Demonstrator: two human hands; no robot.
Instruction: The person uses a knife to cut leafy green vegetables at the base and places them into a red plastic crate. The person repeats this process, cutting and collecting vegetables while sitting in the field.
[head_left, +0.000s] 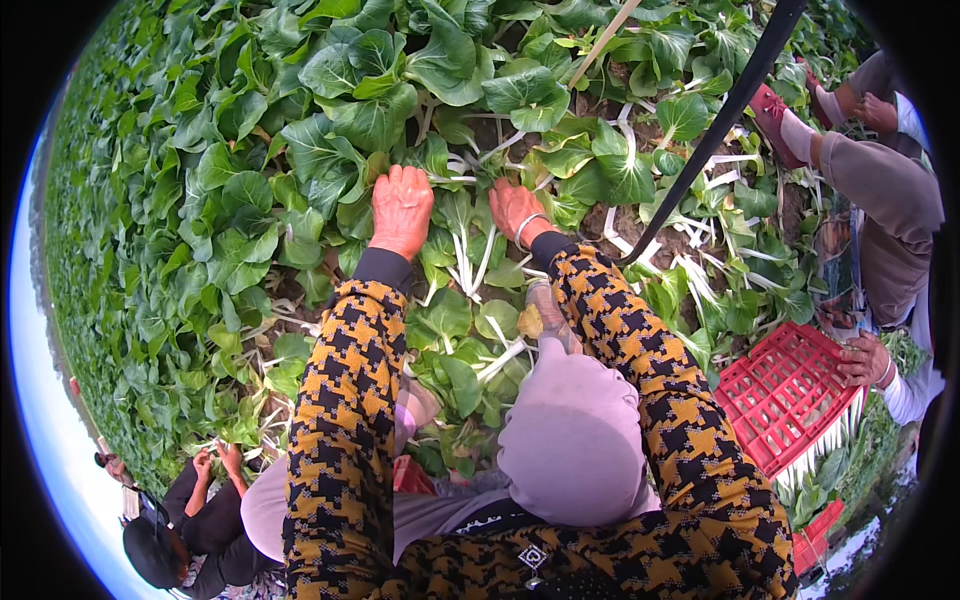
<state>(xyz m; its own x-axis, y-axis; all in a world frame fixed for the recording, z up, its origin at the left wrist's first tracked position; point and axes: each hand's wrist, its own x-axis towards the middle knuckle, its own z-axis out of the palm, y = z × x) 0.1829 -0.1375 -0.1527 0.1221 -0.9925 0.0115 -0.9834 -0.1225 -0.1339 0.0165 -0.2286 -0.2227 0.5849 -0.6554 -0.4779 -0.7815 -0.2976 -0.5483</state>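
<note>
Leafy greens with white stalks, like bok choy (367, 112), grow thickly in front of me. My left hand (403, 210) is curled, knuckles up, against the leaves at the middle of the view; its fingertips are hidden. To its right, my right hand (517, 210), with a bangle at the wrist, reaches in among stalks and leaves, its fingers partly covered. Whether either hand grips a plant cannot be told. Between and below the hands lie loose leaves with white stalks (469, 262). More detached white stalks (697, 277) are strewn over the soil at the right.
A co-worker's hand (866, 360) touches a red plastic crate (787, 394) at the right, near white-stalked greens. That person's legs (877, 217) are above. Another person (202, 517) crouches at lower left. A black pole (720, 120) slants across the upper right.
</note>
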